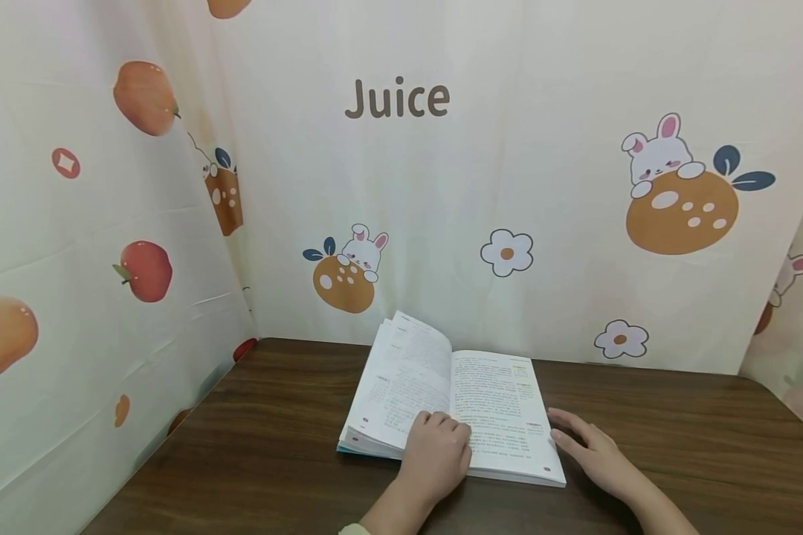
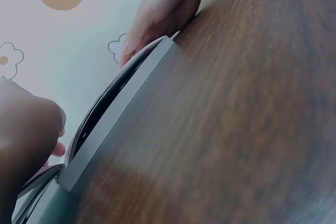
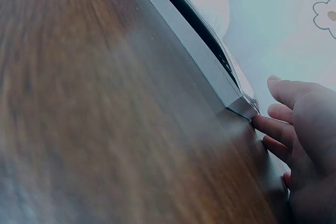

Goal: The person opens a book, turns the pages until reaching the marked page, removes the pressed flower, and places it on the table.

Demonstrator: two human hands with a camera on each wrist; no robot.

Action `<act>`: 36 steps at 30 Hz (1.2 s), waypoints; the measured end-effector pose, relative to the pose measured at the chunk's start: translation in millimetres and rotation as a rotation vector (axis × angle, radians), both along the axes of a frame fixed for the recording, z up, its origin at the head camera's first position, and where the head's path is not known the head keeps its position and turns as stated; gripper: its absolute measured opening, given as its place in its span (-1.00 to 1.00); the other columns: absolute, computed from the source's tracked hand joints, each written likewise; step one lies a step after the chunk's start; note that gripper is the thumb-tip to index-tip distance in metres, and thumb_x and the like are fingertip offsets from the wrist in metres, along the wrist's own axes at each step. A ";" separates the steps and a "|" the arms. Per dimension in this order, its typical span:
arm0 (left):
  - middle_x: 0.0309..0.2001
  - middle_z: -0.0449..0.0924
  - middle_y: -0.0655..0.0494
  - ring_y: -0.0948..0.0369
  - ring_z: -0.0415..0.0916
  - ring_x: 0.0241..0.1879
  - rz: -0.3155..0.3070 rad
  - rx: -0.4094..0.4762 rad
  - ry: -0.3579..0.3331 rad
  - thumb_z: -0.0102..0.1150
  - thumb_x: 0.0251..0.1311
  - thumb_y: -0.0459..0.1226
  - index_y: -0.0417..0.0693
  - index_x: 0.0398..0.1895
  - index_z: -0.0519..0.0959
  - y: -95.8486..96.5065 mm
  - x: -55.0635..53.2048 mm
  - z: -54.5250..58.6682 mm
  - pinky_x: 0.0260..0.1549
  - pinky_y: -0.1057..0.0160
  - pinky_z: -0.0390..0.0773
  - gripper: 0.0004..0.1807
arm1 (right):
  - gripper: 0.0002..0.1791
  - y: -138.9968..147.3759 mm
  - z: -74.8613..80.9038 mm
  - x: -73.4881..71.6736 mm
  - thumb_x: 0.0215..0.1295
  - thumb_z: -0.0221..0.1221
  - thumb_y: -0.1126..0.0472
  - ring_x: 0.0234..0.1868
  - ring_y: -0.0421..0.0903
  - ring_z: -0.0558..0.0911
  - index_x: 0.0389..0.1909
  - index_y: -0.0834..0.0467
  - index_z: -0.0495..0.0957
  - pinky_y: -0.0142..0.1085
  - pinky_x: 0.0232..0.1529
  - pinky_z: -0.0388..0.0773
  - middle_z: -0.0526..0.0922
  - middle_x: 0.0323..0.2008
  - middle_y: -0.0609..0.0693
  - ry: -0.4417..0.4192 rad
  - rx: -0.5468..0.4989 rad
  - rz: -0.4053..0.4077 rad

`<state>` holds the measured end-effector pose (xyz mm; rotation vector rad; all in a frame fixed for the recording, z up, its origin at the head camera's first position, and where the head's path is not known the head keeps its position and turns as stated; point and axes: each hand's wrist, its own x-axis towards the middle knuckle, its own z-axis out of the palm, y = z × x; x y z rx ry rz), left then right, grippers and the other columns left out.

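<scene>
An open book [image 1: 491, 405] lies on the brown table, its printed pages facing up and the left-hand pages bowed upward. My left hand [image 1: 435, 453] rests on the book's lower middle, near the fold, with its fingers bent over the pages. At the book's right edge is my right hand [image 1: 595, 453], fingers loosely extended. In the right wrist view, fingertips of the right hand [image 3: 302, 135] touch the lower corner of the book's page block [image 3: 242, 106], and the thumb stands apart from it. A dark gap shows between raised pages and the thicker block beneath.
The dark wood-grain table [image 1: 261, 423] extends around the book on both sides. Behind it hangs a pale curtain [image 1: 435, 193] printed with rabbits, fruit, flowers and the word "Juice". Another printed curtain [image 1: 60, 230] borders the left side.
</scene>
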<state>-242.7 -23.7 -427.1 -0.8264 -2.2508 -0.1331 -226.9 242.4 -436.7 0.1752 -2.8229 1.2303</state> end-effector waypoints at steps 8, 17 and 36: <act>-0.44 0.63 0.21 0.30 0.53 -0.38 0.022 -0.027 -0.131 0.19 -0.02 -0.26 0.03 -0.46 0.67 0.8 0.0 -0.2 -0.44 0.40 0.51 -0.91 | -0.38 0.4 -0.8 -0.8 0.34 0.00 -0.08 0.28 0.39 0.09 0.26 0.25 0.27 0.32 0.18 -0.19 0.33 0.20 0.35 -0.005 -0.017 -0.002; -0.33 0.54 0.17 0.30 0.48 -0.28 0.080 -0.082 -0.245 0.15 0.05 -0.24 -0.02 -0.32 0.64 1.4 1.7 0.3 -0.38 0.40 0.50 -0.85 | -0.31 0.1 -0.6 -1.6 0.25 0.10 -0.11 0.28 0.37 0.12 0.27 0.23 0.27 0.33 0.16 -0.15 0.32 0.21 0.33 -0.006 0.000 0.001; 0.17 0.43 0.26 0.24 0.35 0.18 0.059 -0.182 -0.415 -0.07 0.23 0.15 0.23 0.06 0.54 4.1 6.0 3.6 -0.07 0.12 0.51 -0.56 | -0.31 6.5 -1.0 1.5 -0.02 0.33 -0.07 0.19 0.34 0.27 0.15 0.12 0.44 0.33 0.02 0.08 0.40 0.17 0.26 0.113 0.114 0.120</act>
